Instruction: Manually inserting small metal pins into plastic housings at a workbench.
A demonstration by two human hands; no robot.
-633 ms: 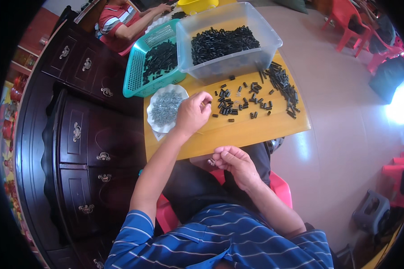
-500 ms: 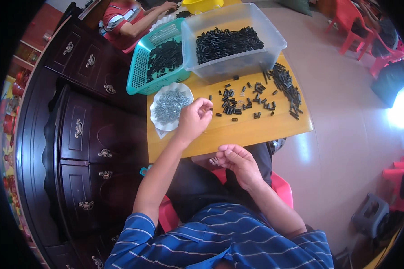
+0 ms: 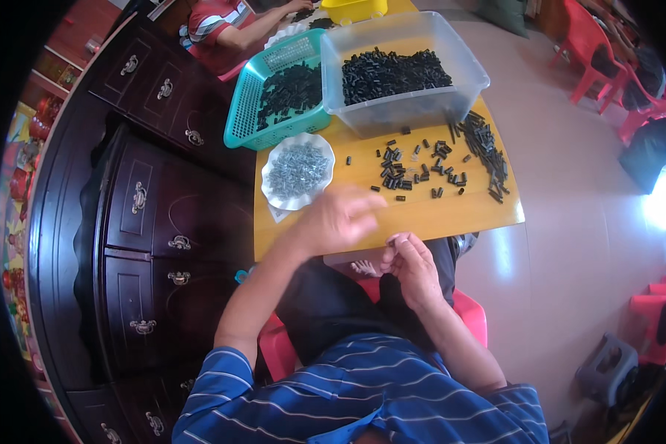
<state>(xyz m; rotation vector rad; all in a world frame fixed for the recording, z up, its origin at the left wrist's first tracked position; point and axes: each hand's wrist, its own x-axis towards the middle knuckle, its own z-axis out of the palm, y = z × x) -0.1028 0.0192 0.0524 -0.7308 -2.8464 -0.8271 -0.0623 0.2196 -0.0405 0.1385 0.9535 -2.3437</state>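
Observation:
My left hand (image 3: 342,220) is over the table's near edge, smeared by motion, so its fingers and anything in them are unclear. Just to its right, my right hand (image 3: 413,270) is closed in a pinch above my lap; what the fingertips hold is too small to make out. Beyond the left hand stands a white scalloped plate (image 3: 267,177) full of small, thin, clear or silvery pieces (image 3: 300,170). Short black tube-like pieces (image 3: 399,181) lie scattered on the yellow tabletop (image 3: 459,213), apart from both hands.
Longer black strips (image 3: 487,152) are heaped along the right edge. Behind are a clear plastic bin (image 3: 407,118) and a green basket (image 3: 237,115), both holding black pieces. A dark wooden cabinet (image 3: 174,177) flanks the left. Across the table sits another person (image 3: 214,29) near a yellow tub (image 3: 354,10).
My left hand has swung from beside the plate toward my right hand, nearer to me. The right fingers have drawn into a tighter pinch. The whole view has shifted slightly.

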